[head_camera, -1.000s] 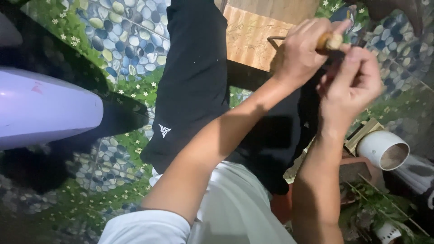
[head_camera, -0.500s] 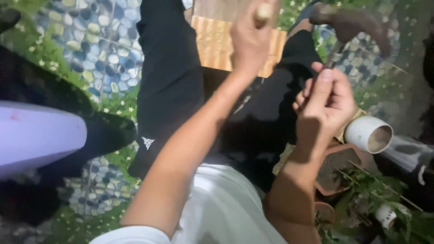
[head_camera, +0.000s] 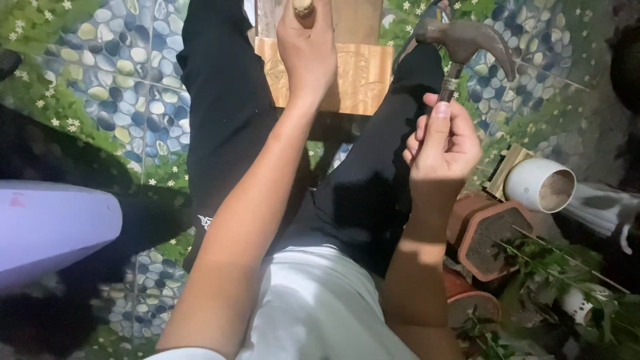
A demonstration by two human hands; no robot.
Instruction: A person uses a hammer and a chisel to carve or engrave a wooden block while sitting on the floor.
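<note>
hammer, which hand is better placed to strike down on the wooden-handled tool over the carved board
Right, probably. The right hand grips the hammer by its handle, head raised beside the carved wooden board. The left hand is closed around the wooden-handled tool over the board, so it is occupied.

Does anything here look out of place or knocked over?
Yes: the white pot at the right lies on its side, its mouth facing sideways, beside upright terracotta pots. Otherwise, the right hand holds a claw hammer, and the left hand grips a wooden-handled tool over a carved wooden board.
</note>
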